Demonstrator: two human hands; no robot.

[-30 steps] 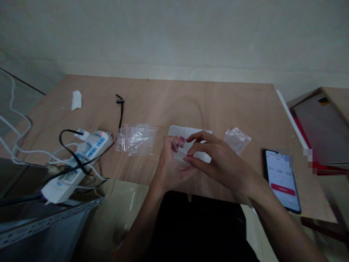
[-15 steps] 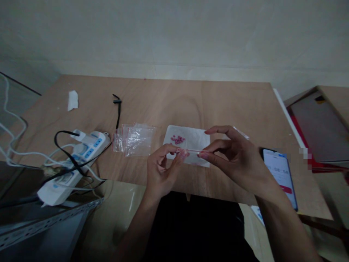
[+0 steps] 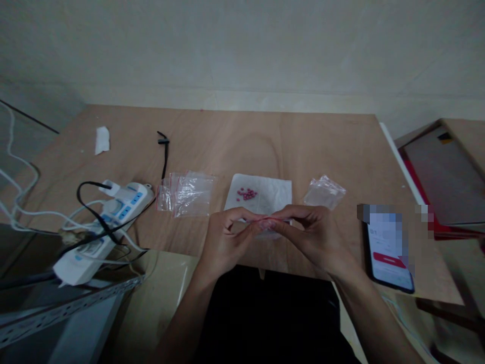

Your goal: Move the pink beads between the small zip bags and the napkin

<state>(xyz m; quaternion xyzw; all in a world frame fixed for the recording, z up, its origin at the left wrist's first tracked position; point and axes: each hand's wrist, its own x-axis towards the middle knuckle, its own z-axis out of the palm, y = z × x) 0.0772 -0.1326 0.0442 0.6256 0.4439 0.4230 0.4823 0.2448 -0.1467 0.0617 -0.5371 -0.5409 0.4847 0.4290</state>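
Note:
My left hand (image 3: 227,240) and my right hand (image 3: 312,237) meet in front of me, thumbs and forefingers pinched along the top edge of a small clear zip bag (image 3: 270,234). Most of that bag is hidden by the fingers, and its contents cannot be made out. Just beyond the hands lies a white sheet (image 3: 271,189) with several small dark pink beads (image 3: 248,194) grouped on its left part. To the left of the sheet, several clear zip bags with red edges (image 3: 195,194) overlap. Another small pile of clear bags (image 3: 325,193) rests to the right.
A phone (image 3: 388,253) lies near the table's right front. On the left is a white power strip (image 3: 106,230) with tangled cords. A black strap (image 3: 165,154) and a white paper scrap (image 3: 102,140) lie further back on the wooden table (image 3: 318,146).
My right hand has moved left along the bag's edge until its fingertips meet my left hand's. The bag pile on the right has come fully into view. My left hand stays nearly in place.

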